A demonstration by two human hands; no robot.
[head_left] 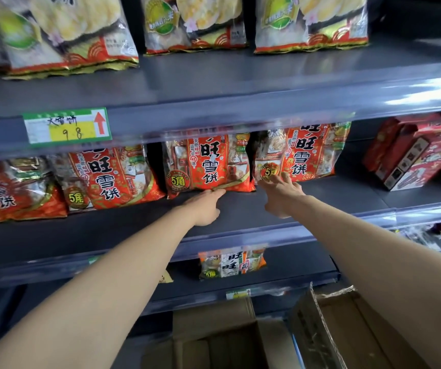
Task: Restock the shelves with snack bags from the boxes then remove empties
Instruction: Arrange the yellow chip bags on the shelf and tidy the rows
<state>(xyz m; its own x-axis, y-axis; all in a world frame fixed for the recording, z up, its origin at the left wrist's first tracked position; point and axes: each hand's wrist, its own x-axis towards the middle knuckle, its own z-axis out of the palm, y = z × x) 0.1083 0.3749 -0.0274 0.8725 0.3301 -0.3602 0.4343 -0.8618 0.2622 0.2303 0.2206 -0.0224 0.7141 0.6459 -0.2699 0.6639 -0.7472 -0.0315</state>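
left hand pokes the middle bag, right hand presses the next bag with spread fingers, nothing gripped; shelf half bare, boxes uncleared.

Upper shelf: upper bags in row, price tag on front lip at left. Middle shelf below: centre bag, right bag beside it, left bags further along. Left hand touches centre bag's bottom edge; right hand touches right bag's lower left corner. Printed boxes far right, apart from bags. Lower shelf: single bag under centre. Below, nearest camera, two cartons side by side: left carton, right carton.
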